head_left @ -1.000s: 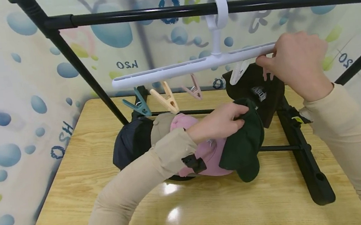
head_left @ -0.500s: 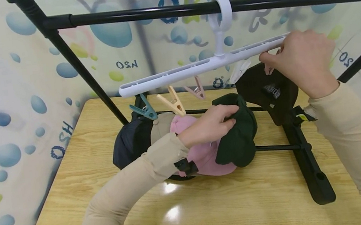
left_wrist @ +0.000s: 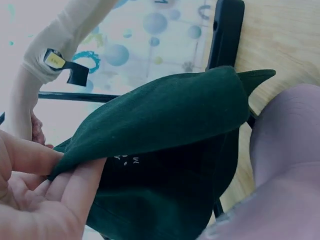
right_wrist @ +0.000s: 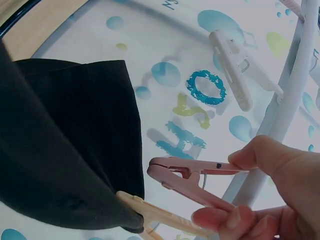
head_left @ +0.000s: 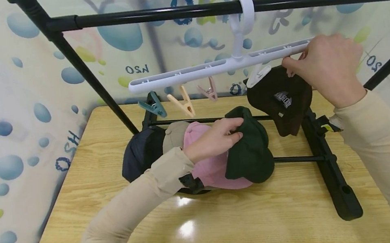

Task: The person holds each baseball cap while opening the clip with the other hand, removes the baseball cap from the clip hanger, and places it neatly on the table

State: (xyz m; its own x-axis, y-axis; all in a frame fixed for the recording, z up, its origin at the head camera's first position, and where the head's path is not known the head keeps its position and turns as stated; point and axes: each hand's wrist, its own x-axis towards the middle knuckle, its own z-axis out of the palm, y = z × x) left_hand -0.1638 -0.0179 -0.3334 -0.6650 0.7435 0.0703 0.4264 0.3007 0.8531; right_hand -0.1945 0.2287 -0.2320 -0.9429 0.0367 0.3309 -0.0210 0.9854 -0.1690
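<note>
My left hand [head_left: 215,137] pinches the edge of a dark green cap [head_left: 248,151] between thumb and fingers; in the left wrist view the cap [left_wrist: 165,112] hangs with its dark inside showing. My right hand [head_left: 332,68] is at the right end of a white hanger [head_left: 189,74]. In the right wrist view its thumb and fingers pinch the handles of a pink clothespin [right_wrist: 190,182], whose tips are together. Beside it, a cream clothespin [right_wrist: 160,215] grips the edge of a black cap [head_left: 280,98] that hangs below the hanger.
Teal [head_left: 154,105], cream [head_left: 183,102], pale pink [head_left: 209,91] and white clothespins [head_left: 258,75] hang along the hanger. Pink [head_left: 216,172], beige [head_left: 174,135] and navy caps [head_left: 141,151] lie in a row on the wooden table [head_left: 202,235]. The hanger hooks over a black rack bar [head_left: 151,15].
My left hand has moved left with the green cap. The hanger has slid slightly right along the bar and swung, and my right hand has shifted right with its end.
</note>
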